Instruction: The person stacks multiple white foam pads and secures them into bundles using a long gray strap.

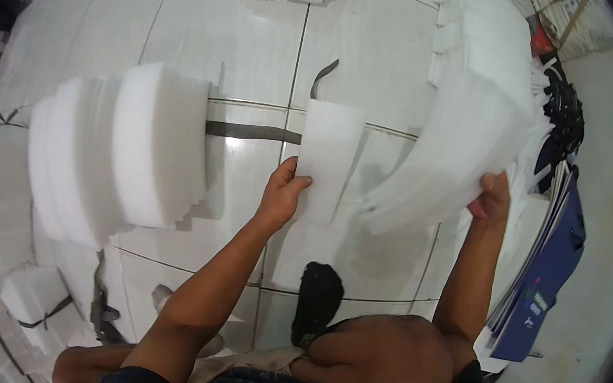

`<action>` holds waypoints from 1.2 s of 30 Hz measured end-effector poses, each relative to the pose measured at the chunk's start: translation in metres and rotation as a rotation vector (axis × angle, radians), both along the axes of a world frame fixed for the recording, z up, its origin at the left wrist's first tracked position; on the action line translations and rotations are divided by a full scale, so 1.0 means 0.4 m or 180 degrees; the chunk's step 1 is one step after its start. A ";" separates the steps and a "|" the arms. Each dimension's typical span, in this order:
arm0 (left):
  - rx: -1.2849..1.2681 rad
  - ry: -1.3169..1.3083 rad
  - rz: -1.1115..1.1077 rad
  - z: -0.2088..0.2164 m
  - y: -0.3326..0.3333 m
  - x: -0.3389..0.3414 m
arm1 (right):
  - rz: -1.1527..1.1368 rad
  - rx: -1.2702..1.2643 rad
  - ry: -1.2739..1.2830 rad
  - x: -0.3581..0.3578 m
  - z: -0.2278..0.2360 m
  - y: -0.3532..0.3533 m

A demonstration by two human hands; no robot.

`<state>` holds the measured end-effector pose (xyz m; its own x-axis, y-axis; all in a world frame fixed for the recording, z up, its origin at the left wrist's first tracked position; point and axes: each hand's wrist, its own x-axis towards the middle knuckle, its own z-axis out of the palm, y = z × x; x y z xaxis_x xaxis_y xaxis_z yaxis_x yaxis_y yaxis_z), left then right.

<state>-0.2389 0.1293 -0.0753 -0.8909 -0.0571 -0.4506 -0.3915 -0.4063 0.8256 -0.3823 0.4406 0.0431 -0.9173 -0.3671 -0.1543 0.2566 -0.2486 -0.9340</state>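
Using my left hand (282,194), I pinch a likely light, bendable foam sheet (332,140) by its left edge; right hand (493,196): grip unclear.

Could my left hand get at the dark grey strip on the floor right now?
Likely yes. A stretch of the dark grey strip lies uncovered left of the white foam sheet, close to your left hand. That hand pinches the sheet's edge, though, so it may need to let go first.
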 end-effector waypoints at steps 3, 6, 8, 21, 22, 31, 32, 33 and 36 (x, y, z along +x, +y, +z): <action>0.1141 -0.0070 0.0602 0.066 -0.004 -0.004 | 0.0845 -0.0498 -0.0752 0.057 -0.115 -0.053; 0.1723 -0.0083 0.0598 0.085 -0.001 0.005 | 0.1505 -0.0599 -0.1109 0.098 -0.092 -0.208; 0.0965 -0.0067 0.0846 0.081 -0.017 0.016 | 0.1507 -0.0353 -0.0830 0.112 -0.054 -0.272; 0.0289 0.0393 0.0323 0.137 0.029 0.070 | 0.0787 -0.0107 -0.1291 0.203 -0.113 -0.346; 0.0316 0.0594 0.0247 0.138 0.031 0.078 | 0.0705 -0.0019 -0.1236 0.217 -0.100 -0.360; -0.1680 0.2109 -0.0346 0.184 -0.026 0.047 | 0.1643 0.0987 0.1256 0.206 -0.050 -0.304; -0.2028 0.1957 -0.0555 0.166 -0.031 0.049 | 0.1700 0.0886 0.1104 0.201 -0.054 -0.304; -0.2374 0.1792 -0.0761 0.148 -0.036 0.048 | 0.1758 0.0786 0.0950 0.197 -0.062 -0.303; -0.2605 0.1952 -0.1108 0.077 -0.058 0.030 | 0.1694 0.0883 0.1016 0.190 -0.106 -0.303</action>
<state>-0.2270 0.1062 -0.0446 -0.9772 0.1618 0.1377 0.1937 0.4114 0.8906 -0.3063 0.3195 0.0007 -0.6389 -0.7669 -0.0597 -0.0212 0.0951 -0.9952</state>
